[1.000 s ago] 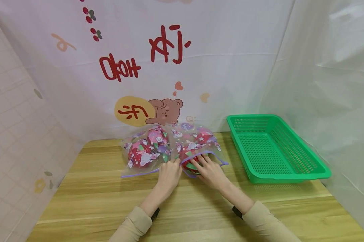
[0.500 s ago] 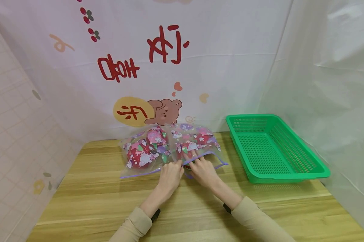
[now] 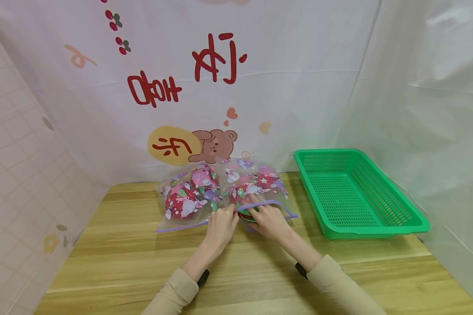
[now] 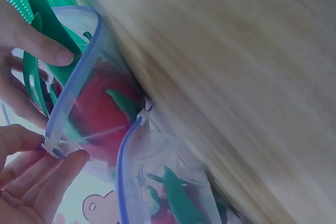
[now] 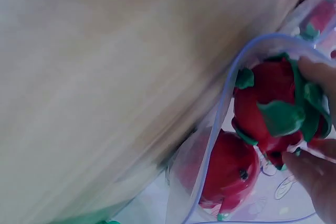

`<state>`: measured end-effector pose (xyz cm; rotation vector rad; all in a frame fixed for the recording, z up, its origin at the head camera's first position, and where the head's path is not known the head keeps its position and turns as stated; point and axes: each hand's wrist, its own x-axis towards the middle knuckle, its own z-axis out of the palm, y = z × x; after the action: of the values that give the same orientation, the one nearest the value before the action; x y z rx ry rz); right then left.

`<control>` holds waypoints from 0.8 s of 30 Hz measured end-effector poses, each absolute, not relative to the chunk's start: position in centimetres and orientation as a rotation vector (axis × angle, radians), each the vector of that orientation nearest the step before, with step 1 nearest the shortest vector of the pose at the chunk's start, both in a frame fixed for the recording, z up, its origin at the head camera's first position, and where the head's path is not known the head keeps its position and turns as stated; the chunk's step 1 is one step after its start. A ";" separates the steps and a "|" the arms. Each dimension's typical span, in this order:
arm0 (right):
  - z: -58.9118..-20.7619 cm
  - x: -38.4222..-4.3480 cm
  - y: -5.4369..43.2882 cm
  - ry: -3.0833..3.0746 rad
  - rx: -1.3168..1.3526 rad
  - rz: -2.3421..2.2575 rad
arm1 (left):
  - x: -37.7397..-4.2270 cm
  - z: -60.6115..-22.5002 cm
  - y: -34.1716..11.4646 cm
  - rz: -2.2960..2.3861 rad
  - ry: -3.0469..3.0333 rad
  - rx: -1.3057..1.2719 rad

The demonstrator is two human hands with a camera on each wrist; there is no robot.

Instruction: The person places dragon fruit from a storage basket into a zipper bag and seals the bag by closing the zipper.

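Two clear printed zip bags with purple edges lie side by side at the table's back. My left hand (image 3: 222, 224) pinches the zip edge of the right bag (image 3: 273, 183) at its corner, by a white zip slider (image 4: 52, 148). Through that bag's open mouth reaches my right hand (image 3: 269, 218), its thumb and fingers round a red dragon fruit (image 5: 265, 98) with green scales. Beside it in the bag sits a round red fruit (image 5: 228, 169), smooth and shiny. The left bag (image 3: 187, 197) holds more red and green fruit, partly hidden by the print.
A green plastic basket (image 3: 305, 179) stands to the right of the bags, with nothing seen in it. The wooden table (image 3: 142, 258) runs back to a white printed curtain (image 3: 283, 96), and light sheets hang at both sides.
My right hand has moved slightly left and its fingers sit deeper in the bag's mouth than a second ago. The left hand stays at the bag's corner.
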<state>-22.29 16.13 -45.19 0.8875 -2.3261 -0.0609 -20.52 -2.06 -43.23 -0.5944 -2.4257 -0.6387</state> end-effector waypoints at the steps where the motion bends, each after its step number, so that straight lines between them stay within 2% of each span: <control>1: -45.2 -22.1 16.2 -2.315 0.880 -0.087 | -20.5 -43.2 -2.1 -0.629 -2.421 -0.590; 13: -45.3 -21.0 16.4 -2.183 0.896 -0.234 | -21.0 -43.2 -2.1 -0.602 -2.444 -0.517; 24: -45.6 -21.6 15.6 -2.173 0.885 -0.157 | -20.7 -43.2 -2.3 -0.588 -2.473 -0.537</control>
<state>-21.57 15.57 -45.61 0.8846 -2.1731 -0.1569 -20.67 -2.30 -43.16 -0.5369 -2.4728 -0.5876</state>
